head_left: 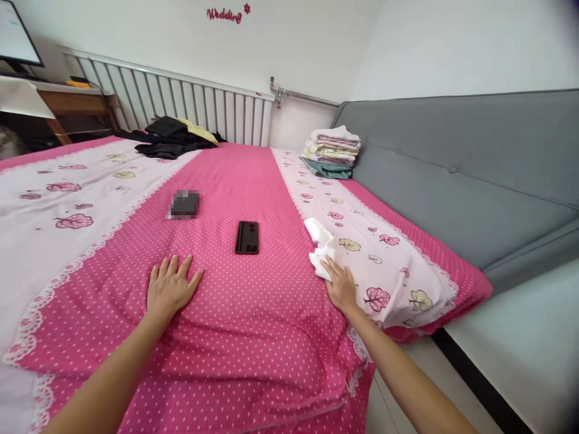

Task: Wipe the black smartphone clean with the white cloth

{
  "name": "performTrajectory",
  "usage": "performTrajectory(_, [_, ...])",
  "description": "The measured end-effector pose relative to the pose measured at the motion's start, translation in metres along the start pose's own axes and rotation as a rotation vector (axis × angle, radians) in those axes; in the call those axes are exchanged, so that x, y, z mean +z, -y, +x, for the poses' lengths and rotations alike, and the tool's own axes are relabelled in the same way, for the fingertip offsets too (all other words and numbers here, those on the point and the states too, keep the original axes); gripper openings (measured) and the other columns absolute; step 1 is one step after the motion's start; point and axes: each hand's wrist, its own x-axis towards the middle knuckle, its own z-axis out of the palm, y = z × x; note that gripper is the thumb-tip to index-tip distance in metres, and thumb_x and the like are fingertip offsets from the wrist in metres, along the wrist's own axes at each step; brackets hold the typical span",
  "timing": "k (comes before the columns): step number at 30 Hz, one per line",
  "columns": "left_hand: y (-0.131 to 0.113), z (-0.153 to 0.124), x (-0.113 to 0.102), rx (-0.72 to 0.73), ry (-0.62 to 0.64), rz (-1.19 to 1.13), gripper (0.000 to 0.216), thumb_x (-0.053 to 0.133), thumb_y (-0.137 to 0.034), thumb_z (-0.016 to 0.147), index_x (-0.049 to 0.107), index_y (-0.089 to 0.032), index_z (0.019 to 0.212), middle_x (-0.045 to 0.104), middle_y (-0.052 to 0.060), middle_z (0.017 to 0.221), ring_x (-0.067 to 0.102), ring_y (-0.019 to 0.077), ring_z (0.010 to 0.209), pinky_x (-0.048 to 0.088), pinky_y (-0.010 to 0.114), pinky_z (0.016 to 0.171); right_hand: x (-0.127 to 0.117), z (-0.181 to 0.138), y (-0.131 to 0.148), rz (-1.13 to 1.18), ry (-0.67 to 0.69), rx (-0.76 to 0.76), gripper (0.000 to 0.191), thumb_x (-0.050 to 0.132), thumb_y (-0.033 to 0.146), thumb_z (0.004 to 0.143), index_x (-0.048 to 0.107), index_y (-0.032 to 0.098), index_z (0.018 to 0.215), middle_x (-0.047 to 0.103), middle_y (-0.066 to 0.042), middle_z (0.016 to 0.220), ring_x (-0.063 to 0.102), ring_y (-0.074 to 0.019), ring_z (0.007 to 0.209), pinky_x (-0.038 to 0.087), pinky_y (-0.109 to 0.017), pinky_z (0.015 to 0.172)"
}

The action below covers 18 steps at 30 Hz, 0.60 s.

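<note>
My left hand [170, 288] lies flat on the pink polka-dot bedsheet [253, 337], fingers spread and nothing in it. At the right, my right hand [340, 284] has its fingers on a crumpled white tissue [320, 241], gripping its near end against the sheet. The tissue's far end trails away across the lace border. A black smartphone [246, 237] rests on the bed between the hands, a bit farther off. Beyond my left hand is a small dark object [184, 205], blurred out so its kind cannot be made out.
Folded cloths [332, 154] are stacked by the grey padded headboard [452, 163]. Dark clothes [172, 135] lie in a heap at the far side, before a white radiator [203, 102]. A desk [72, 103] with a monitor [18, 36] stands far left.
</note>
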Motion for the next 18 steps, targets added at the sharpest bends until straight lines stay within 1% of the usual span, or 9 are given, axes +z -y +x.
performTrajectory(6, [-0.006, -0.0017, -0.0003, -0.016, -0.009, -0.04, 0.076, 0.021, -0.06, 0.085, 0.039, -0.012, 0.141, 0.036, 0.02, 0.146, 0.029, 0.0361, 0.135, 0.018, 0.049, 0.108, 0.0018, 0.0016, 0.0051, 0.019, -0.057, 0.009, 0.05, 0.04, 0.013, 0.086, 0.046, 0.021, 0.136, 0.043, -0.007, 0.144, 0.043, -0.0195, 0.127, 0.026, -0.041, 0.108])
performTrajectory(12, [-0.0048, -0.0008, -0.0002, -0.014, 0.0, -0.011, 0.076, 0.019, -0.06, 0.085, 0.036, -0.013, 0.142, 0.035, 0.019, 0.147, 0.028, 0.0356, 0.136, 0.018, 0.048, 0.109, 0.0013, 0.0022, 0.0042, 0.034, -0.055, -0.001, 0.05, 0.04, 0.013, 0.087, 0.045, 0.019, 0.136, 0.043, -0.007, 0.144, 0.043, -0.0195, 0.127, 0.027, -0.04, 0.108])
performTrajectory(18, [-0.0033, 0.0018, -0.0002, -0.003, -0.01, 0.017, 0.076, 0.019, -0.058, 0.084, 0.037, -0.012, 0.141, 0.037, 0.02, 0.145, 0.031, 0.0364, 0.134, 0.019, 0.048, 0.108, -0.0009, 0.0039, 0.0054, 0.047, -0.063, -0.006, 0.049, 0.041, 0.012, 0.086, 0.047, 0.019, 0.135, 0.043, -0.005, 0.144, 0.044, -0.0207, 0.126, 0.028, -0.039, 0.108])
